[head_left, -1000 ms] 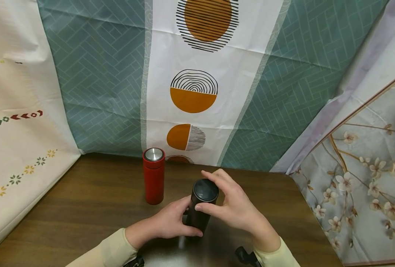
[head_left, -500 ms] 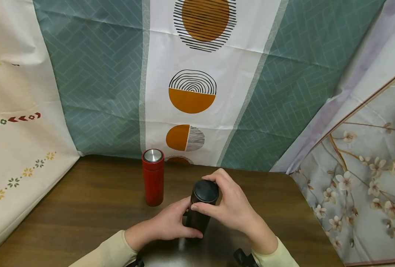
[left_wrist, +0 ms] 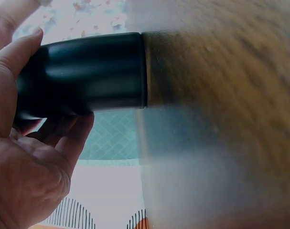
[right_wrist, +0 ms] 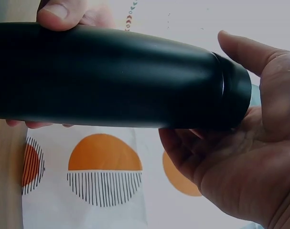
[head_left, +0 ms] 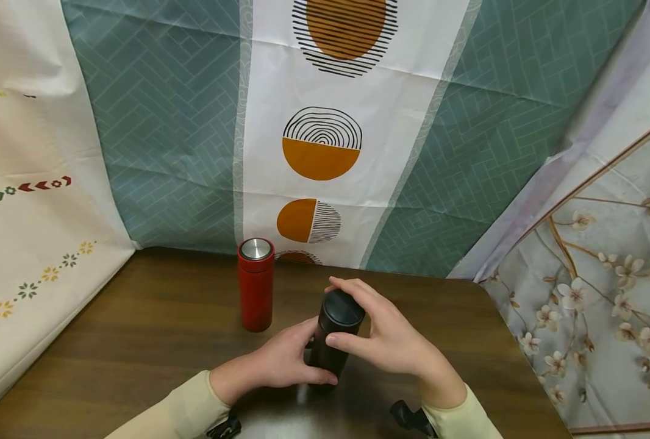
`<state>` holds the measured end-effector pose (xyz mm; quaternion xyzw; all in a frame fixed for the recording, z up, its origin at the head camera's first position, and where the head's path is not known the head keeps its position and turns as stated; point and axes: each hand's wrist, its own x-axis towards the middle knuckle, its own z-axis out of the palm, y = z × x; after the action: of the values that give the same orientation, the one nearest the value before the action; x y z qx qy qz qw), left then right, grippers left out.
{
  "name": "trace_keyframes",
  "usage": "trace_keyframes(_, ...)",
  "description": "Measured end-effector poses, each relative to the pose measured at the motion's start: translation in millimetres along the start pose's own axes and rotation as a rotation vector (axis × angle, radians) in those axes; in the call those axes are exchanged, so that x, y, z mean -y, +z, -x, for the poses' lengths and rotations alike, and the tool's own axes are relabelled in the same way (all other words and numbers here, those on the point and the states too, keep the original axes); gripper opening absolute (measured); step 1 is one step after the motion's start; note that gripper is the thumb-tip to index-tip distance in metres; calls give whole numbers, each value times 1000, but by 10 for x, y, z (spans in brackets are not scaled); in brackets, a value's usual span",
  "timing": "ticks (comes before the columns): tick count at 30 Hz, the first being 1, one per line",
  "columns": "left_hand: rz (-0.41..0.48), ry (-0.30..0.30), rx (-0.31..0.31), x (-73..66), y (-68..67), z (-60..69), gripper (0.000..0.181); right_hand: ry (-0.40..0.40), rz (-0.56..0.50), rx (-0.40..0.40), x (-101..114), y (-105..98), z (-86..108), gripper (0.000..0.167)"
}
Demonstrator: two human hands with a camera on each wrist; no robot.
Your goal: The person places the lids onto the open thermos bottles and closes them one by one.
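A black thermos flask (head_left: 327, 353) stands on the brown wooden table (head_left: 155, 341) between my two hands. My left hand (head_left: 286, 360) grips its lower body, thumb in front and fingers behind. Around the black lid (head_left: 342, 311) curls my right hand (head_left: 388, 338), its thumb at the near side and its index finger reaching over the far side. In the right wrist view, the right thumb (right_wrist: 245, 50) looks slightly apart from the lid, while the other fingers lie against the underside. The left wrist view shows the flask's lower half (left_wrist: 97, 71) and its base at the table.
A red thermos flask (head_left: 256, 299) with a silver-topped lid stands behind and left of the black one. Patterned cloth hangs at the back (head_left: 166, 122), a cream cloth (head_left: 34, 231) at the left and a floral one (head_left: 605, 341) at the right.
My right hand's index finger drew in over the lid half a second ago and now extends past it again. The thumb shifted left, then back right. The left hand keeps its grip.
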<state>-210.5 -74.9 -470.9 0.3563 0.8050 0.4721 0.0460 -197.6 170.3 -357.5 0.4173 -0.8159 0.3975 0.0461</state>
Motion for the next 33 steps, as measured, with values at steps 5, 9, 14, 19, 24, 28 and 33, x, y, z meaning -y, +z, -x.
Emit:
trace_keyframes(5,-21,4,3,-23,6,-1,78,-10,-18,18,-31,-12,33,80)
trace_keyframes(9,-24,6,2,-19,8,-6,79,-12,-27,27,-38,-30,42,81)
trace_keyframes(14,-15,7,8,-5,7,-6,81,14,36,-32,-12,-9,48,75)
trace_keyframes(19,9,19,11,3,6,2,84,37,197,-125,27,44,36,72)
trace_keyframes(24,24,30,10,2,-1,2,85,50,272,-173,61,72,9,73)
trace_keyframes(28,19,27,10,-8,-6,1,86,53,295,-189,76,87,-1,74)
trace_keyframes(33,5,28,6,-1,-7,-2,86,50,305,-200,83,101,-3,74)
